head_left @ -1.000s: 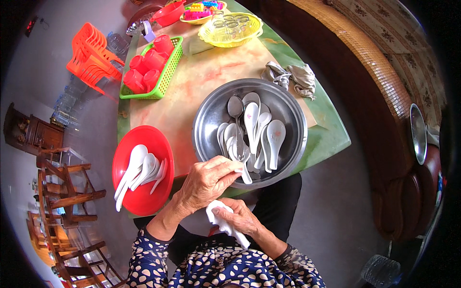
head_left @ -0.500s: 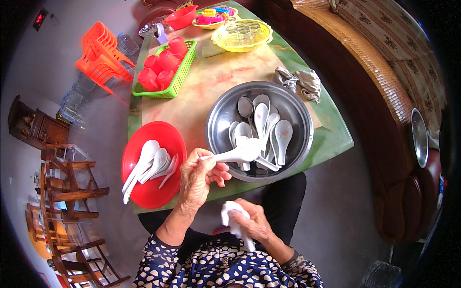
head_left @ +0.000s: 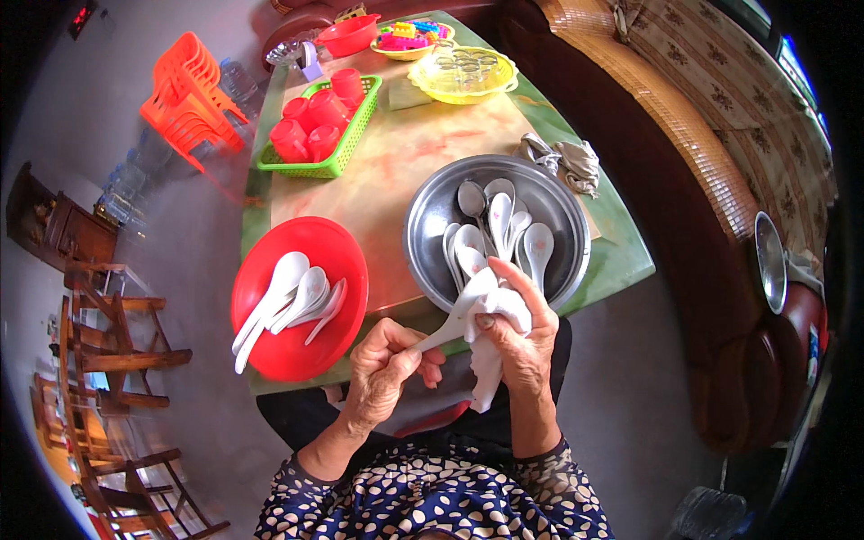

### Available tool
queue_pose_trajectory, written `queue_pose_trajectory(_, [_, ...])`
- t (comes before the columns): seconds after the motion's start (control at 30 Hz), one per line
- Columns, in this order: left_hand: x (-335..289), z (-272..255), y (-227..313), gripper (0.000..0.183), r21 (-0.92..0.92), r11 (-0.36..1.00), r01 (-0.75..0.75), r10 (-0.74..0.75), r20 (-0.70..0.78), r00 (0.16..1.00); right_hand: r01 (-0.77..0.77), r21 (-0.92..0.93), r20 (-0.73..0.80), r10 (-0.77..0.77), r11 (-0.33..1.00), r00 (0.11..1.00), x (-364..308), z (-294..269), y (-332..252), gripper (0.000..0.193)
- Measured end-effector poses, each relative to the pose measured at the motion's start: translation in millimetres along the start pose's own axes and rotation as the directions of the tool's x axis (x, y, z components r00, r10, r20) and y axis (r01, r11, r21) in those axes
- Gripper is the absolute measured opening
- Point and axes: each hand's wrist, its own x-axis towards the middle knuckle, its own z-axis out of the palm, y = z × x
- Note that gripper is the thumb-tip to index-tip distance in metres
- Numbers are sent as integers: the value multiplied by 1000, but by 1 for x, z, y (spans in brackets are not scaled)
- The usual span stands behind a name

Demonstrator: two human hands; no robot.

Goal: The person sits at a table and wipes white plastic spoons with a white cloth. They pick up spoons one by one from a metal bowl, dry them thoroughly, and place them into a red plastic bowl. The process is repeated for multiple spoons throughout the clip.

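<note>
A white soup spoon [head_left: 448,328] is held by the end of its handle in my left hand [head_left: 385,367], thumb and fingers pinched together. Around its bowl end, my right hand [head_left: 525,346] presses a white cloth [head_left: 490,346], whose loose end hangs down. Just beyond my right hand stands a steel basin [head_left: 430,211] with several white spoons [head_left: 500,220] and a metal spoon [head_left: 471,200] in it. Left of my left hand is a red bowl [head_left: 270,241], where several white spoons [head_left: 286,281] lie side by side with their handles toward me.
A green basket [head_left: 346,148] of red cups stands on the table [head_left: 405,135]. Behind it are a yellow basket [head_left: 461,90] of glasses and a red basin [head_left: 348,38]. Crumpled grey cloth [head_left: 576,166] lies at the right edge. A sofa [head_left: 666,270] flanks the table; orange stools [head_left: 189,99] stand left.
My right hand has risen from my lap with the white cloth and now wraps it about the spoon's bowl. My left hand has brought the spoon lower, nearer to me.
</note>
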Motion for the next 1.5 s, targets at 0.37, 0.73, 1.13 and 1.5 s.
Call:
queue_pose_trajectory(0.37, [-18,-14,16,26,353,930,99,-129,61,990,-223,81,29,221,971,975,-1,25,-1,24])
queue_pose_trajectory(0.73, [-23,-10,-3,23,511,857,-64,97,-39,995,511,-679,330,-402,527,854,-28,53,21,44])
queue_pose_trajectory(1.13, [-32,-11,1,18,568,812,-130,105,77,992,-114,-306,106,152,945,983,11,44,4,24])
queue_pose_trajectory(1.5, [-32,-9,4,14,466,885,12,26,-76,997,231,-495,131,-191,838,973,-15,54,38,47])
